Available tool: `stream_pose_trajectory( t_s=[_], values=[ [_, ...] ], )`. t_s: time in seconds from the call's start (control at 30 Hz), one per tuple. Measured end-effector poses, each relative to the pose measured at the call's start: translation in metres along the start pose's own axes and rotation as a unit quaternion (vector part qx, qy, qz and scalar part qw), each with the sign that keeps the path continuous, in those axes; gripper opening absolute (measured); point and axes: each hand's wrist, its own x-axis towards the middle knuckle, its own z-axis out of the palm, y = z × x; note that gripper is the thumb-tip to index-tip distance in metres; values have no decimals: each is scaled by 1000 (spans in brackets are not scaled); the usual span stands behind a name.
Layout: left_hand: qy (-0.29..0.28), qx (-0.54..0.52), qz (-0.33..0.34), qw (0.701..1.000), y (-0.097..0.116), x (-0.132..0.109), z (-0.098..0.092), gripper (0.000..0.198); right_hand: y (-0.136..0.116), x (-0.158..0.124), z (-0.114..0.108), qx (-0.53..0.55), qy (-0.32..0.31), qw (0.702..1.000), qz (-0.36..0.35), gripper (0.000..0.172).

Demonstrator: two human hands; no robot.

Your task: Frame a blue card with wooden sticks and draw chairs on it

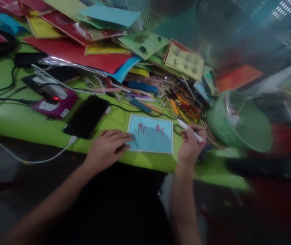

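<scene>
A blue card (152,143) with a pale border lies flat near the front edge of the green table. Two small red chairs, side by side, are drawn on its upper half. My left hand (111,144) rests at the card's left edge, fingers stretched out and touching it. In my right hand (191,143), just right of the card, is a white marker (190,130) gripped between thumb and fingers. One end of the marker points up and left, and its reddish end sits by the palm. The marker is held apart from the card.
Left of the card lies a black phone (87,116) with a white cable, beside a purple power adapter (56,104). Behind are pens, orange-handled pliers (174,103), yellow-handled scissors (187,115) and stacked coloured cards (183,60). A green basket (255,126) stands at right.
</scene>
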Motion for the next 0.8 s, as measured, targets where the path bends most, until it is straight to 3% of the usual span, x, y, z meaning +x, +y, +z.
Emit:
stream_pose_trajectory(
  t_s=[0.23,0.53,0.8],
  values=[
    [-25,-41,-30,998,-6,-2,3,23,0,-1,1,-1,-13,1000,-3,11],
    [-17,-64,-44,997,-8,3,1,27,10,7,4,13,-10,1000,13,20],
    [3,-37,-94,995,-12,13,4,38,24,5,1,20,-63,996,56,29]
  ],
)
